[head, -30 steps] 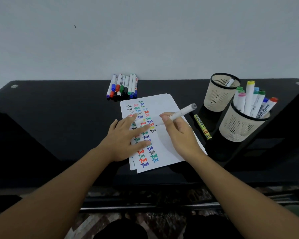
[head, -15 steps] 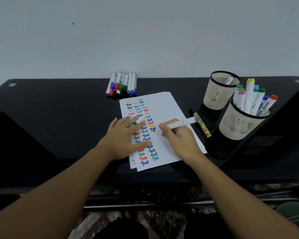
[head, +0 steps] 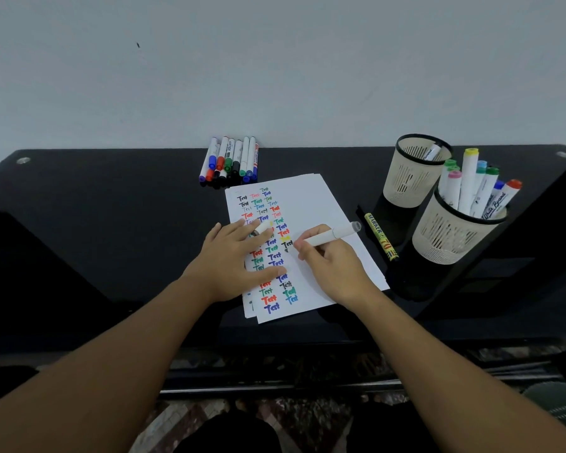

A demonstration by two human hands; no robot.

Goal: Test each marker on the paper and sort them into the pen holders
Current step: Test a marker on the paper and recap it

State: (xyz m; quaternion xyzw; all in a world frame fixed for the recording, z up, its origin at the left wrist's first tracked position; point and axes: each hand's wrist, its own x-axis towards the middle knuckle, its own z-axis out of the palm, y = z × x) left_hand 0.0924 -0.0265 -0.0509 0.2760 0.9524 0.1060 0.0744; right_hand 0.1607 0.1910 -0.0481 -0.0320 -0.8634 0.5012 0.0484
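Now white marker (head: 330, 236) is gripped by R hand (head: 332, 271), tip on paper (head: 311, 207); cap (head: 262, 227) is pinned under L hand (head: 234, 261), fingers flat.

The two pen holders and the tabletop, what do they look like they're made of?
Pen holders: probably matte cream plastic, going by the moulded slotted walls and black rims. Table: dark and glossy, likely glass or lacquer, since it reflects the holders.
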